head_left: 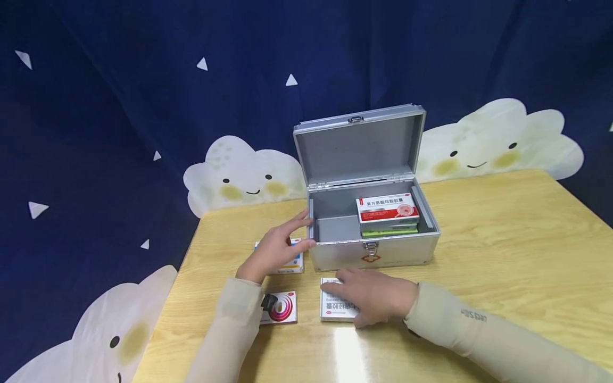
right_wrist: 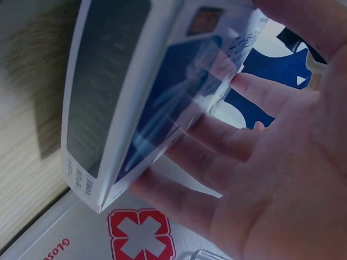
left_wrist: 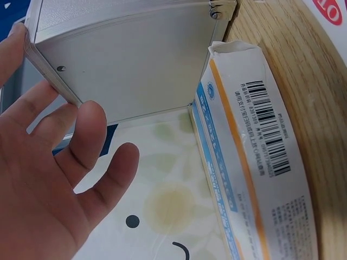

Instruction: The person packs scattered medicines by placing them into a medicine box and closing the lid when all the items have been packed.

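A silver first-aid case (head_left: 373,255) stands on the table with its lid raised. My left hand (head_left: 278,246) touches the case's left end, its fingertips at the rim; in the left wrist view the fingers are spread and hold nothing. In front of the case, my right hand (head_left: 375,298) grips a white medicine box (head_left: 335,306), with its thumb and fingers at opposite edges. The right wrist view shows this box's blue-printed face (right_wrist: 173,103) against the fingers. Inside the case, a red-and-white medicine box (head_left: 388,208) lies on top of other boxes, one of them green (head_left: 390,233).
A white box with blue and orange stripes (left_wrist: 255,146) lies left of the case, partly behind my left hand. Nearer me, a box with pink rings (head_left: 284,311) lies partly under the left sleeve. A dark blue curtain with clouds (head_left: 249,170) hangs behind the table (head_left: 503,244).
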`<state>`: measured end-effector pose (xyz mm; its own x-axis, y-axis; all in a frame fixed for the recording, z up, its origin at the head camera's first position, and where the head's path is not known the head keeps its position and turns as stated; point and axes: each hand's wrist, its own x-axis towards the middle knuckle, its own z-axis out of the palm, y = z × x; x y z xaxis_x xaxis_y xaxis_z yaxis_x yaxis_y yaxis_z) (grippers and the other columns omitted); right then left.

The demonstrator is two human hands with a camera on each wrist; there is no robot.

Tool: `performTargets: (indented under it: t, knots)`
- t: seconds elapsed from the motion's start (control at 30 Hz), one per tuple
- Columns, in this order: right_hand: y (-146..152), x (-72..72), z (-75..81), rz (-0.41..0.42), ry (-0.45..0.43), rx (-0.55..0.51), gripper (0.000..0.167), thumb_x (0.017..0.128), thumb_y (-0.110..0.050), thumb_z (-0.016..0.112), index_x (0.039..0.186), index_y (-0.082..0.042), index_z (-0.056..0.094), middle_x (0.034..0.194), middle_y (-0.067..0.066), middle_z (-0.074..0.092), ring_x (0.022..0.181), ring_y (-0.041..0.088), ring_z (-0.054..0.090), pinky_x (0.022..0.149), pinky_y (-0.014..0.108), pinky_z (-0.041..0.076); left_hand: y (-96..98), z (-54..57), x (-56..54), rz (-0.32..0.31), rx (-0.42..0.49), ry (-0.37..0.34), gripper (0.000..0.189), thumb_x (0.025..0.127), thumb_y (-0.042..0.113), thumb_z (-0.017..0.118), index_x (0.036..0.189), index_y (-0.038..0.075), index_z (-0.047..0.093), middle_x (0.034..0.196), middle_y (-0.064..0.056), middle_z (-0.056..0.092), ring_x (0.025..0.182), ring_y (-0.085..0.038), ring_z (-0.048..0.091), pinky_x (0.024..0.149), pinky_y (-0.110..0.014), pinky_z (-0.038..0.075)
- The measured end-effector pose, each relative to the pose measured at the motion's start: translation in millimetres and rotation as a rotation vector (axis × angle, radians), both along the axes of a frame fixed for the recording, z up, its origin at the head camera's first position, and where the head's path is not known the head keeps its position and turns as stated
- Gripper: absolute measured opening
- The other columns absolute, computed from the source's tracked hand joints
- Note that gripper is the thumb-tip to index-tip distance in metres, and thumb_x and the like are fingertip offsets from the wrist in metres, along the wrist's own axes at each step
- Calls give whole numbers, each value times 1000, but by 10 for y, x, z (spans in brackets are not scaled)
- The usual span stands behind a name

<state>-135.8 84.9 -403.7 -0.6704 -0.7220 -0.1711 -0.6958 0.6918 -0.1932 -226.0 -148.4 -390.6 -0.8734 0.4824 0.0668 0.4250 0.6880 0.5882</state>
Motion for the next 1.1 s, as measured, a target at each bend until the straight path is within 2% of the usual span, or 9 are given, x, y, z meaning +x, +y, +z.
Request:
performTargets:
  t: [0.17,0.27,0.33,0.4,0.77,0.93,1.0,1.03,1.1]
  knots:
    - [22,18,35,8,12,-10,83,71,-26,85,146,-25,48,116,1,57,97,11,50,86,33,50,-9,7,10,5,2,10,57,93,53,62,145,34,49,161,22,29,79,-11,60,79,-30,52]
    - [36,27,41,23,37,-17,82,71,-25,84,146,-24,48,114,0,57,96,12,50,85,33,50,-6,14,-1,3,1,17,58,93,53,62,146,33,49,161,22,30,74,-9,58,77,-28,51]
    - [45,35,46,28,44,-22,82,71,-25,83,145,-24,49,114,0,57,97,12,50,85,33,50,-2,20,-6,-4,0,20,58,93,53,62,146,33,49,161,21,30,64,-12,53,72,-29,50]
    - [51,43,58,24,38,-26,82,71,-24,83,145,-24,48,116,0,57,99,12,50,86,34,50,0,21,-8,-6,-3,21,59,93,53,62,146,31,49,161,21,29,63,-12,53,73,-29,49]
    - [108,108,131,20,21,-34,83,71,-23,84,146,-25,48,119,0,57,101,13,52,88,37,50,1,-3,13,-10,21,20,58,93,50,65,145,28,51,161,19,31,90,-11,63,82,-31,52]
    - [129,136,132,26,16,-40,82,72,-23,84,146,-26,48,121,1,57,103,13,53,92,38,50,5,-23,19,-13,21,22,57,93,49,64,145,28,52,161,19,32,71,-13,58,76,-29,50]
    - [139,139,139,27,19,-42,82,71,-23,84,145,-26,48,119,0,57,102,13,53,93,38,50,2,-25,19,-8,24,22,56,93,49,64,144,30,52,160,19,32,70,-15,58,75,-29,50]
    - [145,141,146,30,24,-45,82,71,-22,84,145,-25,49,119,0,58,102,13,53,92,37,50,0,-24,19,-5,27,20,56,93,49,64,144,31,52,160,20,32,74,-17,61,76,-29,50]
    - [159,145,167,24,23,-41,83,71,-22,84,145,-25,48,120,0,58,103,13,53,93,38,51,-5,-20,15,-3,31,22,56,93,49,64,144,31,52,160,20,32,95,-18,67,83,-32,52]
